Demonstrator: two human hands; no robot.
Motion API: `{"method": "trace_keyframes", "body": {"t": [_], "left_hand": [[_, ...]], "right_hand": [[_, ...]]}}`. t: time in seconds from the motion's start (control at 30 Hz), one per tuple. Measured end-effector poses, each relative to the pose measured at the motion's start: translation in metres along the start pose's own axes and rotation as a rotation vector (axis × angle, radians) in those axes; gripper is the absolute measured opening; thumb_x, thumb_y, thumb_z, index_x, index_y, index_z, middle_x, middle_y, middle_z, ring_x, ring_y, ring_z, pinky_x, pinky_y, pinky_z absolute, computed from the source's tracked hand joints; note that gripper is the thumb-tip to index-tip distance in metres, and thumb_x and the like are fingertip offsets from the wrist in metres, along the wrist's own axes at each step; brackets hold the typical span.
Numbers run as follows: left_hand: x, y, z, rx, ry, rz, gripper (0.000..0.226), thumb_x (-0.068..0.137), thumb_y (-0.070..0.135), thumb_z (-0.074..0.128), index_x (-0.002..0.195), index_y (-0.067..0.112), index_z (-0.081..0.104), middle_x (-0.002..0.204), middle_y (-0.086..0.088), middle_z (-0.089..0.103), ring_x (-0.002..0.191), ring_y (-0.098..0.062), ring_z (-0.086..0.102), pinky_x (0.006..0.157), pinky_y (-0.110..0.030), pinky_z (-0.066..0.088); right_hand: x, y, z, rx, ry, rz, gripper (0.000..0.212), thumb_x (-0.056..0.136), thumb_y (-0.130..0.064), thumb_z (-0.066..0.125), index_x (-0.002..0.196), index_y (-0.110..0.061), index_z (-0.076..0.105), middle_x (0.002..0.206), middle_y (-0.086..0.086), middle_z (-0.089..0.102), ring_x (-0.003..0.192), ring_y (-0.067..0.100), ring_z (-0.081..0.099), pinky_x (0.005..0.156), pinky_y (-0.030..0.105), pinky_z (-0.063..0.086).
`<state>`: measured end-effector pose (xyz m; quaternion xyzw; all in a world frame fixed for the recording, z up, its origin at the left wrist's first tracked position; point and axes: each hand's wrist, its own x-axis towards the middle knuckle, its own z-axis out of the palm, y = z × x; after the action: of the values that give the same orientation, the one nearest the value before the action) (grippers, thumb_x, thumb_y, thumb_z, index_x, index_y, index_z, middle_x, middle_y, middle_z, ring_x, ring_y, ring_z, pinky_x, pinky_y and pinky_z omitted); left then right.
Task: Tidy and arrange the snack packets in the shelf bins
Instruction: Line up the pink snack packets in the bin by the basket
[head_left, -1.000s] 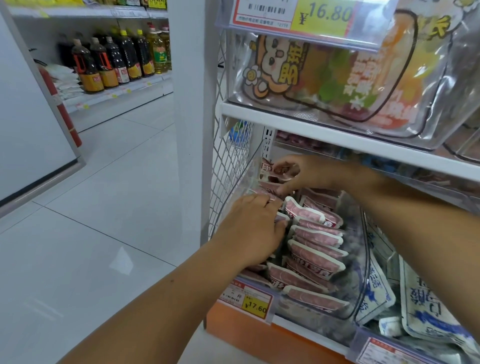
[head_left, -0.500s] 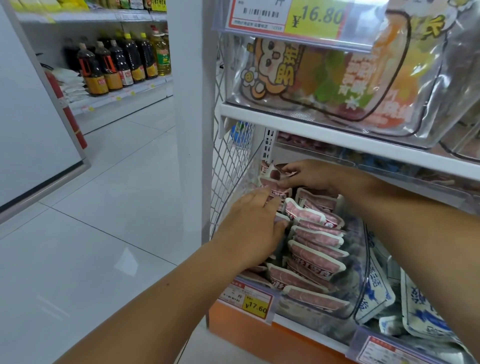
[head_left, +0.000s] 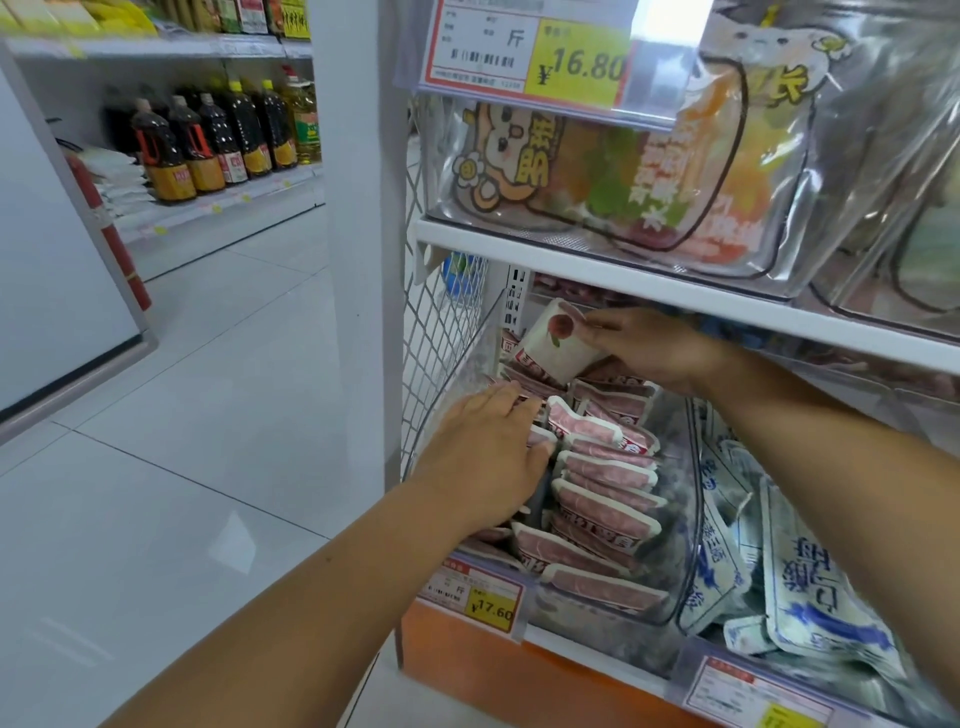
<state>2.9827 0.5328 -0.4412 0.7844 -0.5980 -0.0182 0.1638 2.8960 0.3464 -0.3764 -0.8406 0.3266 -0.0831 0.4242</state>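
Your left hand (head_left: 488, 457) lies flat, fingers together, pressing the left stack of pink snack packets (head_left: 602, 483) in the clear bin (head_left: 680, 530). On the right, they already stand in a neat overlapping row. Farther back, your right hand (head_left: 649, 348) pinches one white packet (head_left: 558, 340) above the rear. It needs slotting in, and I judge the left stack unfinished.

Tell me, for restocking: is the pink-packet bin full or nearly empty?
Nearly full: pink packets stack in rows from the clear bin front to back.
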Motion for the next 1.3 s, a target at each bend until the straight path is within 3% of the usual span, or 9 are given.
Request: {"method": "trace_keyframes", "body": {"t": [0.23,0.43,0.5,0.63,0.73,0.83,1.0,1.17,1.3], "left_hand": [[-0.002,0.006,-0.013,-0.507,0.330,-0.103,0.071,0.090,0.031,0.064,0.147,0.027,0.023,0.150,0.004,0.031,0.128,-0.015,0.045,0.109,-0.030,0.035],[-0.006,0.007,-0.025,-0.836,0.316,-0.158,0.075,0.081,0.016,0.075,0.141,0.035,0.033,0.124,0.009,0.057,0.102,-0.003,0.060,0.082,-0.013,0.050],[-0.010,0.008,-0.027,-0.954,0.292,-0.147,0.065,0.080,0.010,0.076,0.122,0.045,0.041,0.112,0.012,0.061,0.096,-0.002,0.063,0.076,-0.016,0.053],[-0.020,0.011,-0.032,-1.064,0.292,-0.171,0.056,0.078,0.011,0.078,0.107,0.047,0.047,0.104,0.013,0.064,0.087,0.002,0.064,0.069,-0.010,0.050],[-0.026,0.011,-0.036,-1.160,0.242,-0.248,0.045,0.077,0.015,0.079,0.107,0.038,0.054,0.098,0.008,0.070,0.090,-0.007,0.068,0.078,-0.020,0.053],[-0.033,0.020,-0.044,-1.362,0.123,-0.312,0.045,0.080,0.011,0.077,0.119,0.016,0.055,0.101,-0.006,0.073,0.091,-0.023,0.072,0.078,-0.036,0.059],[-0.047,0.020,-0.059,-1.030,0.036,-0.237,0.043,0.082,0.046,0.068,0.123,0.037,0.056,0.107,0.014,0.069,0.090,-0.001,0.069,0.083,-0.028,0.053],[-0.041,0.017,-0.049,-0.942,0.222,-0.197,0.007,0.089,0.023,0.067,0.095,0.026,0.068,0.089,0.008,0.074,0.080,-0.008,0.070,0.082,-0.036,0.057],[-0.039,0.017,-0.044,-0.647,0.332,-0.112,0.019,0.091,0.026,0.063,0.111,0.027,0.065,0.099,0.016,0.067,0.082,0.005,0.060,0.070,-0.005,0.041]], "right_hand": [[-0.032,-0.005,0.004,0.055,0.161,-0.193,0.033,0.098,-0.020,0.052,0.131,-0.015,0.057,0.120,-0.005,0.060,0.107,0.009,0.057,0.079,0.002,0.046],[-0.070,-0.004,0.013,0.277,0.084,-0.168,0.015,0.096,-0.016,0.056,0.101,-0.024,0.067,0.115,0.003,0.067,0.091,0.020,0.072,0.086,0.039,0.057],[-0.078,-0.004,0.018,0.170,0.204,-0.203,0.015,0.095,-0.023,0.059,0.108,-0.029,0.063,0.113,-0.006,0.067,0.090,0.016,0.071,0.088,0.041,0.056],[-0.103,-0.002,0.025,-0.212,0.396,-0.384,0.064,0.086,-0.016,0.066,0.139,-0.037,0.037,0.122,-0.016,0.050,0.104,0.001,0.053,0.082,0.007,0.043],[-0.115,0.001,0.035,-0.575,0.255,-0.454,0.076,0.078,-0.026,0.069,0.143,-0.042,0.034,0.147,-0.010,0.034,0.133,0.011,0.032,0.109,0.026,0.031],[-0.114,0.005,0.043,-0.614,0.278,-0.495,0.061,0.080,-0.045,0.069,0.136,-0.043,0.046,0.136,-0.014,0.051,0.124,0.015,0.043,0.104,0.041,0.037],[-0.116,0.007,0.039,-0.334,0.193,-0.369,0.024,0.096,-0.038,0.051,0.119,-0.036,0.057,0.106,-0.009,0.065,0.098,0.011,0.059,0.087,0.039,0.048],[-0.124,-0.004,0.036,0.019,0.080,-0.330,0.031,0.094,-0.037,0.056,0.125,-0.038,0.055,0.112,-0.020,0.066,0.103,-0.002,0.060,0.092,0.023,0.047],[-0.124,-0.014,0.034,-0.014,0.296,-0.316,0.019,0.087,-0.030,0.069,0.103,-0.036,0.063,0.087,0.000,0.070,0.075,0.011,0.064,0.064,0.017,0.048]]}}
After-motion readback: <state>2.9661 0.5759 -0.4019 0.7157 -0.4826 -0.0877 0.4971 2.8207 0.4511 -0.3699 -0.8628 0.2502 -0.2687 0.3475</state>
